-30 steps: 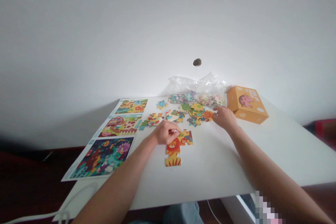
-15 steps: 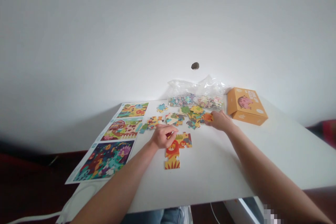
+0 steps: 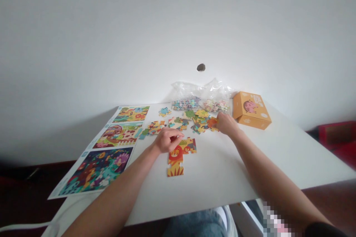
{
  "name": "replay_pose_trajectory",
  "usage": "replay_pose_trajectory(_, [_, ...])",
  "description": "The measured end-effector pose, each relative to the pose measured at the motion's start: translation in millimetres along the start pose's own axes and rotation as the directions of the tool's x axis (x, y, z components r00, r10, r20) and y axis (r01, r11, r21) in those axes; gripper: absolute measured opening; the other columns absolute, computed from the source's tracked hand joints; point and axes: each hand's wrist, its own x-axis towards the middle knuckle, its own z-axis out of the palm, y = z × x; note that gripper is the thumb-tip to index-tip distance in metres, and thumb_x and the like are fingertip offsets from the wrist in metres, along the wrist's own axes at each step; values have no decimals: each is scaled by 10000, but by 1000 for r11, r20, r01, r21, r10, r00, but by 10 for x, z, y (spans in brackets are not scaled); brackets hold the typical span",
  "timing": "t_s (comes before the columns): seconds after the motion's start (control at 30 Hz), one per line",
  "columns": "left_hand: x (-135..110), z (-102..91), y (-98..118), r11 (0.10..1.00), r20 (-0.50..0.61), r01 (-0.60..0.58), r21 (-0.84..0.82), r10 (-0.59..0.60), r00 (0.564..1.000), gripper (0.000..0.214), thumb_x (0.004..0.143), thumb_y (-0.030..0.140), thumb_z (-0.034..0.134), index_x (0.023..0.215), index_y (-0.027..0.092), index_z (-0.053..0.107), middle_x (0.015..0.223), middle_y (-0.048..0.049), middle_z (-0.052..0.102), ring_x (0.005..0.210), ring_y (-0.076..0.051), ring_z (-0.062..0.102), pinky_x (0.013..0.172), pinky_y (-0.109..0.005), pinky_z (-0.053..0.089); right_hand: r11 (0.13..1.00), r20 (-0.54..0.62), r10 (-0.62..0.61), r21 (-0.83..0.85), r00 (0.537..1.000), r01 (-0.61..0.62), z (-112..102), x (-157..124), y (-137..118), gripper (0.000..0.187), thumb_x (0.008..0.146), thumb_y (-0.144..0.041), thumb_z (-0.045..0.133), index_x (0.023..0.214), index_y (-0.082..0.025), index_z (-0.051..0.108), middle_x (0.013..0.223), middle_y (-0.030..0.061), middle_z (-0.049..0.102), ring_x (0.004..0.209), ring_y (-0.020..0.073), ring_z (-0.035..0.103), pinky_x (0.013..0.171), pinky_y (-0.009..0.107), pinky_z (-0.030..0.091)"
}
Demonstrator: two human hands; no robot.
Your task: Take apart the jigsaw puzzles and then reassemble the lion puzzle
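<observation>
My left hand (image 3: pixel 165 140) is over the upper left of a few joined jigsaw pieces (image 3: pixel 175 160), which show a lion's head and orange grass. Its fingers are curled, thumb and index tips close together; whatever may be between them is hidden. At the right edge of a loose pile of jigsaw pieces (image 3: pixel 199 121), my right hand (image 3: pixel 226 123) has its fingers closed on an orange jigsaw piece (image 3: pixel 212 123). The fingertips are partly hidden. More loose pieces (image 3: pixel 154 127) lie beyond my left hand, and a blue piece (image 3: pixel 165 111) lies apart behind them.
At the left lies a sheet with three printed pictures (image 3: pixel 118 133). Clear plastic bags of pieces (image 3: pixel 186 103) rest against the wall, beside an orange box (image 3: pixel 251 110) with a pink pig on it. The white table's front edge (image 3: pixel 194 213) is above my knees.
The whole view has shifted, so the table's things appear farther left. My right hand stays at the orange piece by the pile; my left hand stays by the lion pieces.
</observation>
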Motion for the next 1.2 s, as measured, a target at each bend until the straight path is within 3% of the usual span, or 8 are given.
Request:
replay_pose_trajectory(0.17, [14,-56,52,1000,52,8,3,-8,999,170,816,193,584,820,174,753,614,-18,666,512,-112,551,520,-227,430,995,-81,-22,90,996,29,-40,19,4,144,833,-239,585,949,-162,619,927,141,707,892,275,665,647,289,428])
replay_pose_trajectory(0.3, [25,-87,106,999,85,30,-15,-29,996,180,828,189,576,837,168,755,690,-40,701,567,-122,595,543,-227,453,929,-175,29,368,984,38,23,18,15,134,820,-204,550,947,-180,583,784,67,701,751,208,661,609,261,431])
replay_pose_trajectory(0.5, [8,-34,44,994,89,99,50,-103,991,216,867,269,609,1032,191,724,731,-16,650,579,-105,544,609,-235,481,398,-99,-53,910,994,112,283,-35,-153,294,819,-319,561,1058,-200,438,589,-46,620,510,151,622,482,242,481])
replay_pose_trajectory(0.6, [21,-6,39,976,25,190,108,-194,981,540,856,366,660,1365,252,519,901,-12,658,645,-113,538,671,-259,510,125,-88,-130,987,988,104,360,-113,-322,395,751,-435,670,962,-224,411,641,-36,638,616,181,676,514,271,533])
replay_pose_trajectory(0.67, [36,-2,54,967,-33,226,120,-223,974,780,825,404,702,1494,280,320,1086,-40,653,761,-142,572,757,-298,531,55,-79,-207,994,975,92,387,-178,-419,438,736,-478,702,941,-231,404,647,-30,646,618,181,669,465,247,503])
replay_pose_trajectory(0.87, [65,16,75,986,-110,119,121,-106,988,888,765,445,756,1503,291,286,1261,-88,593,1094,-244,576,966,-407,501,90,-75,-351,989,933,113,461,-302,-561,379,827,-503,645,963,-241,408,597,-79,589,415,87,457,368,196,338])
replay_pose_trajectory(1.07, [46,61,63,986,-122,129,108,-116,986,698,823,358,716,1437,270,396,1187,-81,612,1004,-212,608,994,-411,490,132,-120,-433,972,893,194,454,-390,-616,337,891,-463,582,1091,-244,420,665,-64,579,492,85,445,470,211,348])
replay_pose_trajectory(1.2, [50,29,73,981,-132,153,116,-137,982,652,810,323,726,1397,261,449,1112,-69,614,978,-203,595,930,-367,515,368,-285,-494,788,821,494,414,-412,-562,640,859,-336,635,1418,-266,330,891,20,616,753,156,547,621,267,439])
